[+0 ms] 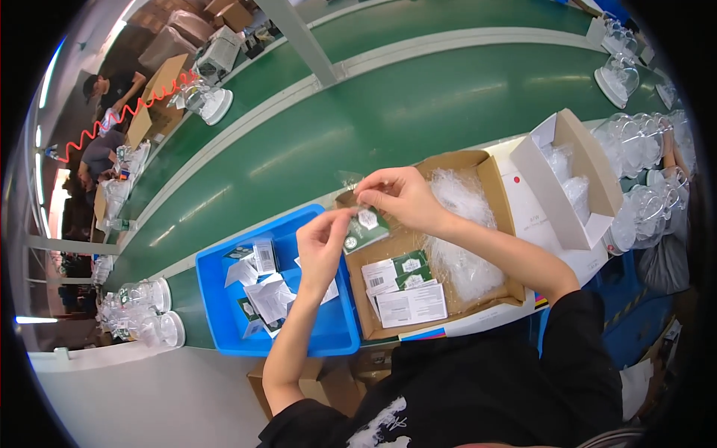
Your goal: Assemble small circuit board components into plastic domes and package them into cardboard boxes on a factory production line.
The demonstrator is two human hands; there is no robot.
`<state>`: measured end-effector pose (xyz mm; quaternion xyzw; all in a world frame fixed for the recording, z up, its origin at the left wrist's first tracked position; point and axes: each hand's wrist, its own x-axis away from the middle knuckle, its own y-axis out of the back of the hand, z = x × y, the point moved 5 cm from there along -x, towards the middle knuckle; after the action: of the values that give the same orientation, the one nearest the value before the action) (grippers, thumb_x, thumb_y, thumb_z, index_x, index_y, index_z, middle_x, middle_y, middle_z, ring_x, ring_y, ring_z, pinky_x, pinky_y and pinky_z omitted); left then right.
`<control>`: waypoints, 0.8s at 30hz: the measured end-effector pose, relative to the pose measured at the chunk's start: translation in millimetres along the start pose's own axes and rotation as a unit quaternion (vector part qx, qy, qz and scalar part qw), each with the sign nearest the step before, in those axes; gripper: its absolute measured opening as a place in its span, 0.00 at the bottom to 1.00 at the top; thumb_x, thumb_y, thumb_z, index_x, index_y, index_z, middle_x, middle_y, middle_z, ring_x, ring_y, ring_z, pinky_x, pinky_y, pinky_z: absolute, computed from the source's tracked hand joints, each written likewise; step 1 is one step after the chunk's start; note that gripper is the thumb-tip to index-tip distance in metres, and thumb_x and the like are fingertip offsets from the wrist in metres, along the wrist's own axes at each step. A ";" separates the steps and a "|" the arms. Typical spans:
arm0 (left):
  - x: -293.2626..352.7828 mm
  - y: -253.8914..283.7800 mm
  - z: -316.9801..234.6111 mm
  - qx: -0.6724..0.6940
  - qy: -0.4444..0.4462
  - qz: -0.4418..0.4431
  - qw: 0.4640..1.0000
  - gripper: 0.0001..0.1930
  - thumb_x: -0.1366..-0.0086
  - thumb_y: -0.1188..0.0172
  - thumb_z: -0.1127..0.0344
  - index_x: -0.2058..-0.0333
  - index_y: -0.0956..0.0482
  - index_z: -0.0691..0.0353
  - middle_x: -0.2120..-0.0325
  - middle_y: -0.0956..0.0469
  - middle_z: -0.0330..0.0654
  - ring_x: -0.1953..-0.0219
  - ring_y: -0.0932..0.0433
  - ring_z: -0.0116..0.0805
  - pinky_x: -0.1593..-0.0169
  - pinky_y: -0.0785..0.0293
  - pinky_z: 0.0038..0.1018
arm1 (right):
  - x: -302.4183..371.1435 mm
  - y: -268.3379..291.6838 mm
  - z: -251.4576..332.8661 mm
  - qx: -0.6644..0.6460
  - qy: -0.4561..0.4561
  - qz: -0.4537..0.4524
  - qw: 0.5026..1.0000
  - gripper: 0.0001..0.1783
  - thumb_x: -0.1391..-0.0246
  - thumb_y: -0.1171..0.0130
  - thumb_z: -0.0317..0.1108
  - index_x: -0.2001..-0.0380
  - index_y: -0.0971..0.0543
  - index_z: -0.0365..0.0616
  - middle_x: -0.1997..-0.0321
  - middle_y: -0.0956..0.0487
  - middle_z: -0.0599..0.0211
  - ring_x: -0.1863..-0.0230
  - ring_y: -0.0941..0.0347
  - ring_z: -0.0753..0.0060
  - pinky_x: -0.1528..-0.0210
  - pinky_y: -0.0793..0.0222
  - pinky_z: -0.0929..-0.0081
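Over the left edge of the cardboard tray, my two hands meet with their fingertips close together. My left hand [323,243] is closed in a pinch at the upper edge of a green card [367,230] with a white emblem. Thumb against fingers, my right hand [403,196] pinches just above that card; what lies between its fingertips is too small to tell. A bit of clear film [348,179] shows beside the right fingertips. Below, white and green folded cards [407,302] lie in the cardboard tray [517,280], next to a heap of thin clear plastic [467,246].
At left stands a blue bin [224,328] with loose folded cards [270,299]. A white open box [545,175] of clear plastic pieces stands at right. Clear domes [635,149] crowd the far right; more domes [153,313] stand left. A green conveyor [418,97] runs behind.
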<state>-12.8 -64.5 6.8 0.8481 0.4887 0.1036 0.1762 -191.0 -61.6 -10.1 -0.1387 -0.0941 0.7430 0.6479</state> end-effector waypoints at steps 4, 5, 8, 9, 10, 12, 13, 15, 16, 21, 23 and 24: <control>-4.5 -12.2 -14.5 0.191 0.032 -0.086 0.977 0.12 0.36 0.43 0.78 0.53 0.24 0.70 0.66 0.20 0.40 0.66 0.22 0.20 0.65 0.28 0.14 | 8.5 2.5 19.3 0.174 0.124 -0.010 0.977 0.05 0.46 0.38 0.25 0.65 0.18 0.37 0.66 0.18 0.66 0.68 0.23 0.79 0.67 0.28 0.82; -3.4 -12.4 -10.5 0.164 0.022 -0.100 0.981 0.12 0.36 0.43 0.78 0.54 0.24 0.70 0.67 0.20 0.39 0.68 0.23 0.19 0.67 0.29 0.13 | 8.1 3.6 21.8 0.175 0.119 -0.007 0.977 0.05 0.46 0.38 0.25 0.65 0.18 0.37 0.66 0.18 0.66 0.68 0.23 0.79 0.67 0.28 0.82; -3.1 -7.8 0.5 0.104 0.003 -0.123 0.987 0.10 0.37 0.40 0.76 0.56 0.24 0.70 0.72 0.21 0.35 0.77 0.29 0.12 0.76 0.36 0.11 | 7.2 4.7 38.4 0.273 0.204 -0.011 0.940 0.05 0.49 0.37 0.24 0.67 0.17 0.39 0.66 0.18 0.64 0.69 0.23 0.77 0.69 0.28 0.82; -3.0 -7.2 1.2 0.109 0.011 -0.121 0.987 0.10 0.37 0.40 0.76 0.57 0.24 0.70 0.72 0.20 0.35 0.76 0.28 0.12 0.76 0.35 0.11 | 6.4 7.5 42.4 0.279 0.210 -0.030 0.937 0.06 0.50 0.36 0.22 0.67 0.17 0.39 0.66 0.18 0.64 0.69 0.23 0.77 0.70 0.28 0.82; -1.8 -7.7 1.5 0.114 0.018 -0.119 0.986 0.10 0.37 0.40 0.76 0.57 0.24 0.71 0.72 0.20 0.35 0.76 0.27 0.12 0.76 0.34 0.11 | 6.7 9.3 46.0 0.284 0.215 -0.048 0.933 0.07 0.52 0.36 0.21 0.67 0.18 0.39 0.66 0.18 0.64 0.69 0.23 0.77 0.71 0.28 0.83; -1.7 -9.7 -1.7 0.116 0.011 -0.124 0.985 0.10 0.37 0.40 0.76 0.57 0.24 0.71 0.71 0.20 0.36 0.75 0.27 0.13 0.75 0.33 0.12 | 5.5 10.3 47.3 0.278 0.214 -0.052 0.935 0.07 0.52 0.36 0.20 0.68 0.18 0.39 0.66 0.18 0.64 0.69 0.24 0.78 0.71 0.29 0.83; -0.8 -10.7 -2.9 0.113 0.000 -0.123 0.986 0.10 0.37 0.40 0.76 0.57 0.24 0.71 0.71 0.19 0.37 0.75 0.26 0.13 0.75 0.31 0.12 | 5.2 10.4 47.1 0.286 0.219 -0.053 0.932 0.07 0.52 0.36 0.20 0.68 0.18 0.39 0.66 0.18 0.65 0.70 0.24 0.78 0.71 0.29 0.83; 0.6 -10.7 -0.2 0.112 0.001 -0.124 0.986 0.11 0.37 0.40 0.77 0.57 0.24 0.72 0.70 0.19 0.37 0.75 0.26 0.13 0.74 0.30 0.12 | 5.8 10.6 47.1 0.295 0.223 -0.052 0.927 0.07 0.52 0.36 0.20 0.68 0.18 0.39 0.65 0.18 0.65 0.70 0.24 0.78 0.71 0.29 0.83; 1.6 -11.2 0.2 0.108 0.000 -0.122 0.987 0.11 0.38 0.40 0.77 0.56 0.24 0.72 0.70 0.19 0.38 0.74 0.25 0.13 0.74 0.30 0.12 | 7.6 9.1 47.3 0.303 0.228 -0.045 0.924 0.07 0.53 0.36 0.21 0.68 0.18 0.39 0.66 0.18 0.65 0.70 0.24 0.78 0.71 0.29 0.83; 5.1 -11.2 3.4 0.086 0.010 -0.127 0.988 0.14 0.38 0.40 0.76 0.53 0.24 0.72 0.68 0.19 0.38 0.75 0.26 0.13 0.74 0.30 0.13 | 11.6 7.4 40.9 0.335 0.224 -0.034 0.915 0.06 0.53 0.35 0.21 0.68 0.18 0.39 0.67 0.18 0.64 0.71 0.24 0.76 0.71 0.28 0.82; 3.3 -12.5 6.5 0.075 0.018 -0.121 0.990 0.15 0.38 0.40 0.76 0.52 0.24 0.72 0.68 0.19 0.39 0.75 0.26 0.13 0.74 0.30 0.13 | 9.7 9.0 34.9 0.349 0.221 -0.021 0.910 0.06 0.53 0.34 0.22 0.69 0.18 0.38 0.68 0.18 0.64 0.71 0.24 0.74 0.72 0.27 0.81; 1.4 -13.0 7.4 0.086 0.021 -0.127 0.988 0.15 0.38 0.40 0.76 0.52 0.24 0.72 0.68 0.19 0.39 0.74 0.26 0.13 0.74 0.30 0.13 | 8.0 10.3 32.3 0.349 0.218 -0.020 0.911 0.06 0.53 0.34 0.22 0.69 0.18 0.38 0.68 0.18 0.64 0.71 0.24 0.74 0.72 0.27 0.81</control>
<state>-19.9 -58.8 -5.1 0.7891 0.6028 0.0559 0.1040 -212.2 -53.9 16.4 -0.0602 0.3116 0.6670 0.6741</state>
